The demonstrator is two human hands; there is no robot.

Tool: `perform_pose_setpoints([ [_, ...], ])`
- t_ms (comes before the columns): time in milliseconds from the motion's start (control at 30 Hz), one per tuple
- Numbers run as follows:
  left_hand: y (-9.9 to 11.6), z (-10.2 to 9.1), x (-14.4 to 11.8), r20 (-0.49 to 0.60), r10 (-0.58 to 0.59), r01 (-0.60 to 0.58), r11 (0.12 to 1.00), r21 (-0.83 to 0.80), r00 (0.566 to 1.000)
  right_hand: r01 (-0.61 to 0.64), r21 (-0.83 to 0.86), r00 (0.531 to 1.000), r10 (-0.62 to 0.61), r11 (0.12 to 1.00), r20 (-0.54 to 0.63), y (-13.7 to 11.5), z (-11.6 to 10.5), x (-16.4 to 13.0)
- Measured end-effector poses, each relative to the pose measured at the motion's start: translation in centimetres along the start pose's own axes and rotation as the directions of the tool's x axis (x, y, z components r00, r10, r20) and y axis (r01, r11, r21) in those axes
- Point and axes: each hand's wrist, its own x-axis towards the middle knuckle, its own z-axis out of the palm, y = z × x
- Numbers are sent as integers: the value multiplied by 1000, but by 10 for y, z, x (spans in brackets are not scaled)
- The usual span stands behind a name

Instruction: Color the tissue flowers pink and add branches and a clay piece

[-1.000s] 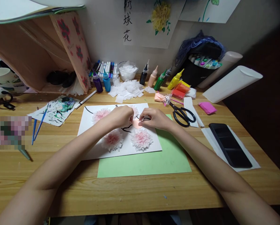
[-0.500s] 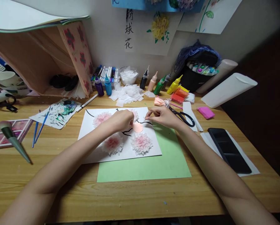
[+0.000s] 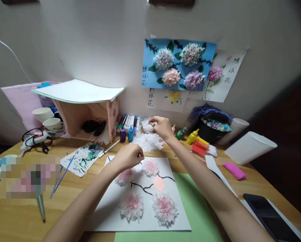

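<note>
So the right hand [image 3: 162, 127] is stretched out to the back of the table [image 3: 19, 215], right at the small clear bowl [image 3: 146, 125] full of white tissue bits. Its fingers [image 3: 154, 121] are pinched together at the bowl's rim, and it looks like there's a bit of white tissue between the tips, but it's too small to be sure. Just in front of the bowl there's a loose pile of white tissue squares [image 3: 148, 142] lying on the table.

The left hand [image 3: 128, 157] hovers over the top edge of the white sheet [image 3: 145, 215], curled into a loose fist with thumb and forefinger tips pressed together; can't tell if anything is in there.

On the white sheet: four fluffy pink tissue flowers [image 3: 165, 209] along a black drawn branch [image 3: 142, 187], plus a bare pink circle [image 3: 159, 183] between them. A green paper [image 3: 193, 208] lies under the sheet's right side.

Around it: markers [image 3: 129, 120] and paint bottles [image 3: 126, 134] by the wall, a smeared paint paper with blue brushes [image 3: 62, 174] on the left, and a black phone [image 3: 272, 216] on the right.
</note>
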Motion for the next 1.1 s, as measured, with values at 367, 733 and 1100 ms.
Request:
perform_pose_setpoints([
  [367, -36, -26, -6, -94, -95, 89, 994, -62, 991, -42, -317, 975, 108, 947, 194, 8, 32, 54],
  [733, -32, -25, -7, -70, -131, 130, 991, -28, 989, -66, -357, 926, 191, 932, 325, -1, 80, 20],
  [1100, -37, -3, 10, -218, -187, 168, 981, -101, 958, -121, -28, 875, 120, 992, 469, 13, 23, -11],
])
